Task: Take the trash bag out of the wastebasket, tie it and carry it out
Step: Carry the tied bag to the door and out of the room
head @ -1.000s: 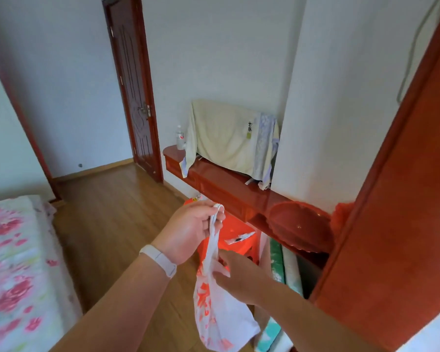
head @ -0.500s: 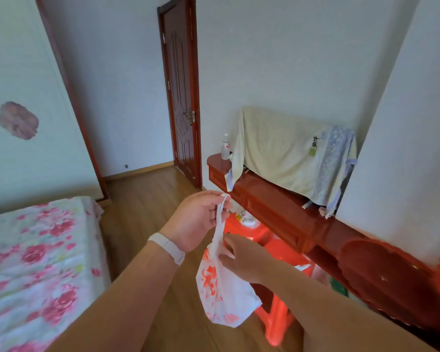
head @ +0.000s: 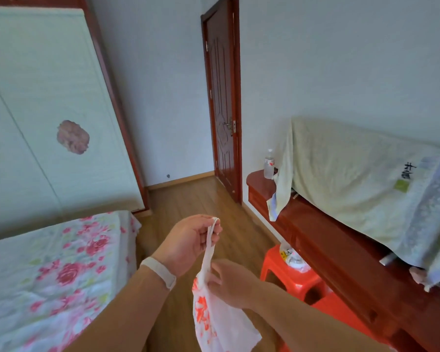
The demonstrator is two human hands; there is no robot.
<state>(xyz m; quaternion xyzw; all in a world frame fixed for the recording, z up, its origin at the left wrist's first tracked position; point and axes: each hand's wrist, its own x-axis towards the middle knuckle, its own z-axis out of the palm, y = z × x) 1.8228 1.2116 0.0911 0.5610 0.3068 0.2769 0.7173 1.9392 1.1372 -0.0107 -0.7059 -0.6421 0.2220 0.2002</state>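
Note:
A white trash bag (head: 214, 323) with red print hangs in the air in front of me, above the wooden floor. My left hand (head: 188, 241), with a white band on its wrist, pinches the bag's stretched handles at the top. My right hand (head: 230, 283) grips the bag's neck just below, where the handles meet the body. No wastebasket is in view.
A dark red door (head: 222, 97) stands shut at the far end of the wooden floor (head: 201, 199). A floral bed (head: 48, 270) is at the left, a wardrobe (head: 48, 97) behind it. At the right are a red plastic stool (head: 285, 273) and a wooden cabinet (head: 341, 250) with a cloth-covered thing.
The view has swung left, so the door and wardrobe sit more to the centre. Both hands still hold the bag, which hangs a little lower in the view.

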